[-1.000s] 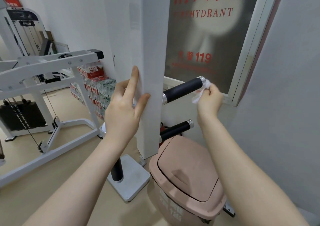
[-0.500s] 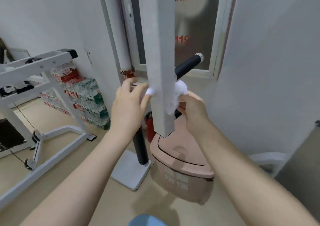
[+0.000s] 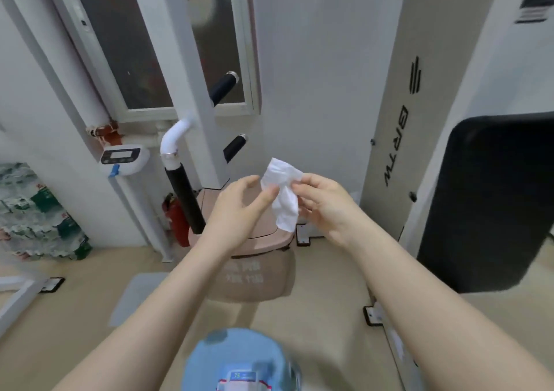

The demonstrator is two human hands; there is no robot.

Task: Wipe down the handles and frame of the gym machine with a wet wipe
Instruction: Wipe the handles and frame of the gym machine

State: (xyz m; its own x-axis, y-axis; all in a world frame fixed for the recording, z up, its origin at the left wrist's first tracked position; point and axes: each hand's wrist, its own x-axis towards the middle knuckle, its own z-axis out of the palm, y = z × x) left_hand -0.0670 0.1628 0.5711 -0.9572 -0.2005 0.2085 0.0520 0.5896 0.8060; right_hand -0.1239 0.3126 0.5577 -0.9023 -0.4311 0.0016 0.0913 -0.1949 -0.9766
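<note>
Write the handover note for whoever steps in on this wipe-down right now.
Right hand: pinches the crumpled white wet wipe at its top edge, in mid-air above the pink plastic swing-lid bin.
Left hand: fingers relaxed, thumb tip against the wipe, not clearly gripping it.
White square upright post of the machine stands behind, with its upper black foam handle and lower black foam handle; neither hand touches them.
Done: cannot tell from this view.
Left: refold the wipe, then handles and frame.
</note>
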